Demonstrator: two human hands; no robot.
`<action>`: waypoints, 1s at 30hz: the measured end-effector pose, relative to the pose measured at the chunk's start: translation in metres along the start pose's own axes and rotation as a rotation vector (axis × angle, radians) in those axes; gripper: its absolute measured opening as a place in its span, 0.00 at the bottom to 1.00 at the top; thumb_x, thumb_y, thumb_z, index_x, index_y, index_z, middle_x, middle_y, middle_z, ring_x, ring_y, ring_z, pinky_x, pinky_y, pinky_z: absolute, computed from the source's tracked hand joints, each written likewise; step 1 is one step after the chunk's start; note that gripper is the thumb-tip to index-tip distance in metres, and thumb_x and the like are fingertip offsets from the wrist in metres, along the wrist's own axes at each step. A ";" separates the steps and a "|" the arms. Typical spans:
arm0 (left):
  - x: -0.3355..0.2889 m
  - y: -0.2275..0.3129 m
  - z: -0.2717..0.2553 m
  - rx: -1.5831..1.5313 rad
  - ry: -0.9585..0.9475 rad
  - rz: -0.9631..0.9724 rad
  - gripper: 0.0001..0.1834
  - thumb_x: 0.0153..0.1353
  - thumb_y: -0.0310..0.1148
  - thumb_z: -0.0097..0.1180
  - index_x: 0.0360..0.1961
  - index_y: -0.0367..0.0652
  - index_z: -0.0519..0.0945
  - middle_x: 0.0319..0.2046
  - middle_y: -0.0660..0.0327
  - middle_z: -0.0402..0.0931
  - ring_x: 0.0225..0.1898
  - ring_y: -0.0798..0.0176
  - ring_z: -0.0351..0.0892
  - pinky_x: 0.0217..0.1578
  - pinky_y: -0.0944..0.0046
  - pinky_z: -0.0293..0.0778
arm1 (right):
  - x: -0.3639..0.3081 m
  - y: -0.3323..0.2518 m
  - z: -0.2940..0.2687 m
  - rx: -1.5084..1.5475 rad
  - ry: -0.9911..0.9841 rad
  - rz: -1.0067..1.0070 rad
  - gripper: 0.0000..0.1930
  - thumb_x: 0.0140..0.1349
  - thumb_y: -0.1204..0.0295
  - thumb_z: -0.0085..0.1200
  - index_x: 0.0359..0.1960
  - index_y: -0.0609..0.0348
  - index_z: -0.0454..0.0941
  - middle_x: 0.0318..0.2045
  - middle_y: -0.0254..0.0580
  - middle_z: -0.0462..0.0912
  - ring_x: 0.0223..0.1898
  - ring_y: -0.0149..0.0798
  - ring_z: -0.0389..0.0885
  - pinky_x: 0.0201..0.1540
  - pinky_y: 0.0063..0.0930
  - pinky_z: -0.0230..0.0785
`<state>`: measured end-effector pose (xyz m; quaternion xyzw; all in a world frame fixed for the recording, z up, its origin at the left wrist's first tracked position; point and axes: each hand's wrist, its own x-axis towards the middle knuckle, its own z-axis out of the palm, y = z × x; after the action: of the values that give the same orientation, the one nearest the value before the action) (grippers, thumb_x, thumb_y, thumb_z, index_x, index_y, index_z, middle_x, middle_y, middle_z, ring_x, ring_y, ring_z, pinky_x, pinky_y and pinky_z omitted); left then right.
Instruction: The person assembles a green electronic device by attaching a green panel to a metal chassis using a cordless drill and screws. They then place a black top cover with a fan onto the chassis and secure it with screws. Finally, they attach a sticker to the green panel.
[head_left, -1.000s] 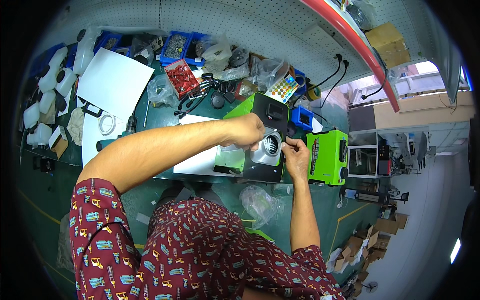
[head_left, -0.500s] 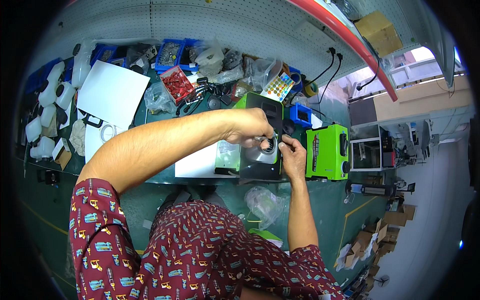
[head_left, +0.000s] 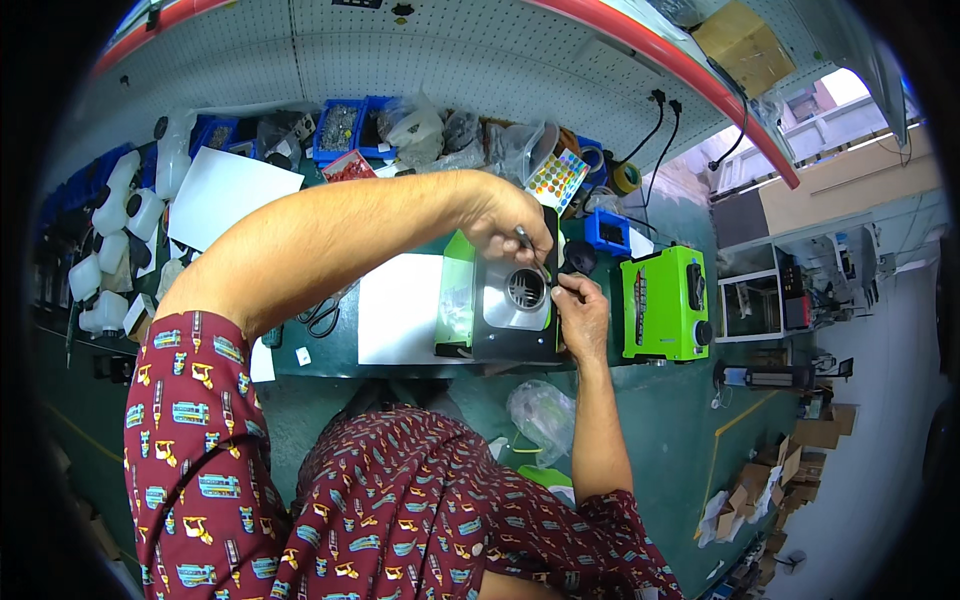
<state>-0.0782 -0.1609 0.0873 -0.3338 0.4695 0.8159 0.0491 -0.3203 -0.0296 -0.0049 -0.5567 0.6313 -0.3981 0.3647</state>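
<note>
Two hands on black unit (head_left: 515, 320); left fingers (head_left: 515, 235) pinch thin tool (head_left: 533, 252); right fingers (head_left: 568, 290) closed at its tip; green unit (head_left: 662, 305) beside

Green workbench (head_left: 330, 365) with white sheets (head_left: 400, 305), scissors (head_left: 322, 318), blue bins (head_left: 338, 128), two green-and-black machines (head_left: 664, 304).

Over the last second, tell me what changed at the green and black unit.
The left hand has shifted slightly, keeping a thin tool pinched above the round grille of the green and black unit. The right hand stays on the unit's right edge. The second green unit has not moved.
</note>
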 end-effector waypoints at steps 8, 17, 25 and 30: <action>-0.001 -0.014 0.016 0.101 0.107 0.157 0.09 0.62 0.26 0.62 0.23 0.39 0.82 0.21 0.63 0.79 0.17 0.75 0.70 0.15 0.72 0.63 | 0.001 0.011 -0.003 0.068 -0.006 0.070 0.14 0.65 0.76 0.65 0.51 0.70 0.84 0.46 0.37 0.83 0.40 0.27 0.81 0.46 0.22 0.75; 0.034 -0.068 0.096 -0.106 0.592 0.340 0.08 0.60 0.28 0.57 0.27 0.36 0.83 0.21 0.60 0.79 0.21 0.69 0.75 0.19 0.65 0.68 | -0.003 0.007 0.001 -0.008 0.035 -0.041 0.16 0.66 0.75 0.62 0.53 0.69 0.83 0.38 0.37 0.87 0.33 0.24 0.80 0.40 0.21 0.74; 0.056 -0.065 0.103 -0.608 0.561 0.414 0.07 0.64 0.25 0.54 0.28 0.41 0.80 0.21 0.64 0.76 0.18 0.71 0.68 0.16 0.70 0.56 | 0.004 0.013 0.000 0.067 0.021 -0.063 0.14 0.68 0.76 0.60 0.52 0.70 0.82 0.39 0.38 0.87 0.35 0.24 0.80 0.42 0.20 0.74; 0.021 -0.063 0.091 -0.632 0.435 0.396 0.07 0.65 0.26 0.56 0.29 0.41 0.80 0.21 0.65 0.77 0.17 0.74 0.68 0.15 0.74 0.55 | 0.005 0.009 0.002 -0.116 0.076 -0.107 0.13 0.65 0.75 0.62 0.50 0.68 0.84 0.34 0.37 0.87 0.30 0.24 0.80 0.37 0.23 0.74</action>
<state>-0.1152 -0.0584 0.0597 -0.4000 0.2512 0.8238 -0.3133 -0.3228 -0.0339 -0.0141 -0.5943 0.6362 -0.4005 0.2856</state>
